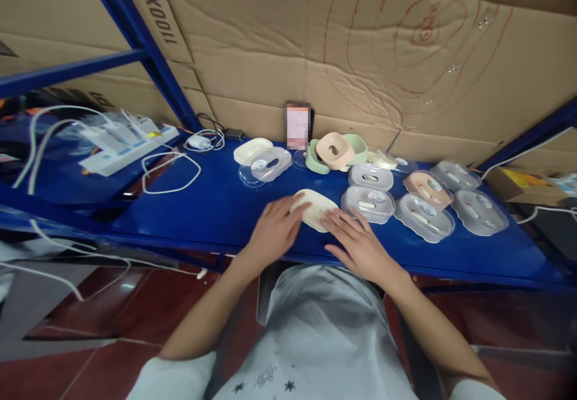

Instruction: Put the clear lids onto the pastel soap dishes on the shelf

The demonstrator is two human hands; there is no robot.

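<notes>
A cream-coloured shallow oval dish (315, 209) lies on the blue table in front of me. My left hand (276, 227) is at its left edge, fingers stretched and their tips over the rim. From the right, my right hand (358, 242) reaches the dish with spread fingers, its fingertips at the right edge and the thumb apart. Neither hand is closed around it. Just beyond my right fingers sits a lidded box with a clear cover (369, 203), a label and a small pale strip on top.
Several more clear-covered boxes (424, 217) stand at the right. Behind are green and peach bowls (334, 151), a clear lid (271, 164) over another cream dish (252, 150), and a propped phone (297, 125). Power strip (130, 151) and white cables lie left; cardboard (252, 45) backs the table.
</notes>
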